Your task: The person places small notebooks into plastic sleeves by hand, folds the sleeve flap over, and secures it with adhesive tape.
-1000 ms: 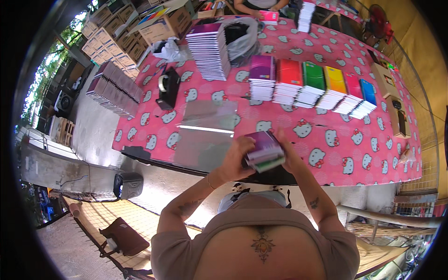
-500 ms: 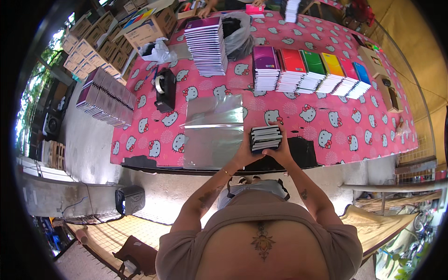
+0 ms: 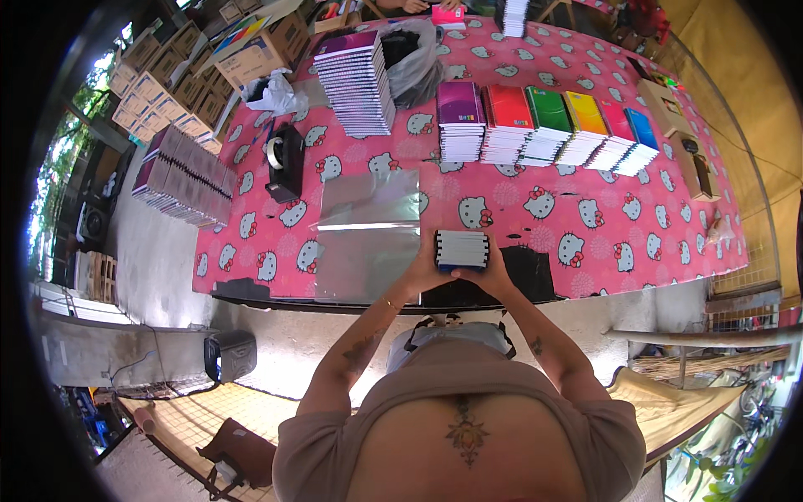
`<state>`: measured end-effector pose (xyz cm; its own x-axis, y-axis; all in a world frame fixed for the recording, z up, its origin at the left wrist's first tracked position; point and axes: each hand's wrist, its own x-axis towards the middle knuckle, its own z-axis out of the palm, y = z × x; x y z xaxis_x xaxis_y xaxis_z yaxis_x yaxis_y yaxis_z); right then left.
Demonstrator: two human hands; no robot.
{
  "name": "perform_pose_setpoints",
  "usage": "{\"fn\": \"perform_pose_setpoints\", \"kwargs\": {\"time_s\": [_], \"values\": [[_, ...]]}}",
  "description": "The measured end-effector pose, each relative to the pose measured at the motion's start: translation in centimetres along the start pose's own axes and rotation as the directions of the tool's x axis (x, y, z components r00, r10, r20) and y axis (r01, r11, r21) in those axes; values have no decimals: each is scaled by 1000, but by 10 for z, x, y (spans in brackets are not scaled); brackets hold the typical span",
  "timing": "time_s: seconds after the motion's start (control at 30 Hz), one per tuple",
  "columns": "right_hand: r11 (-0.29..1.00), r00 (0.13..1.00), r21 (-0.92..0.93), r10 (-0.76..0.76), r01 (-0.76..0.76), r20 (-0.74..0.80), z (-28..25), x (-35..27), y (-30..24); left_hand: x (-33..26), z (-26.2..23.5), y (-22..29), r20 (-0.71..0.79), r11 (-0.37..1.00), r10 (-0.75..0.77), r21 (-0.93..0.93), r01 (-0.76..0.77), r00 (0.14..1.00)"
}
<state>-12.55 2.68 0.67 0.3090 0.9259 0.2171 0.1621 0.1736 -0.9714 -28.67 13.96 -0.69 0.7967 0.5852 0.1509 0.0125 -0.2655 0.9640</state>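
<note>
Between my two hands stands a small stack of spiral notebooks (image 3: pixel 462 249), its page edges facing up and a blue cover at the near side. My left hand (image 3: pixel 427 269) grips the stack's left side, and my right hand (image 3: pixel 495 268) closes round its right side. They are held over a black patch (image 3: pixel 523 269) at the table's near edge. Just left lie clear plastic sleeves (image 3: pixel 368 238), flat on the pink tablecloth (image 3: pixel 535 234). Beyond my hands runs a row of notebook piles in purple (image 3: pixel 460 125), red (image 3: pixel 508 125), green (image 3: pixel 548 125), yellow, pink and blue.
A tape dispenser (image 3: pixel 284 163) stands left of the sleeves. Behind it rise a tall notebook stack (image 3: pixel 355 88) and a plastic bag (image 3: pixel 411 63). More stacked notebooks (image 3: pixel 184 177) sit at the left edge, near cardboard boxes (image 3: pixel 167 88). Another person's hands (image 3: pixel 418 7) show at the far side.
The notebooks in my hands have gone from uneven and tilted to squared and lined up. The whole view has shifted slightly, with the table's things now a little further left.
</note>
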Motion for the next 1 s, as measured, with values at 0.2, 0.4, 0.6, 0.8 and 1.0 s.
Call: {"fn": "perform_pose_setpoints", "kwargs": {"time_s": [0.2, 0.4, 0.6, 0.8, 1.0], "values": [[996, 998, -73, 53, -51, 25, -18, 2, 11, 17, -22, 110, 88, 727, 97, 674, -131, 991], [994, 993, -37, 107, -104, 59, -13, 7, 0, 21, 9, 121, 274, 485, 183, 810, -330, 944], [855, 951, -462, -301, 237, -69, -5, 15, -11, 25, -19, 99, 118, 587, 35, 801, -116, 992], [728, 856, 451, 447, -516, 257, 39, 25, -28, -20, -85, 39, -492, 888, -454, -176, 425, 743], [690, 751, 298, 597, -660, 282, 118, 79, -7, -39, -163, -4, -650, 730, -431, 155, 665, 626]]}}
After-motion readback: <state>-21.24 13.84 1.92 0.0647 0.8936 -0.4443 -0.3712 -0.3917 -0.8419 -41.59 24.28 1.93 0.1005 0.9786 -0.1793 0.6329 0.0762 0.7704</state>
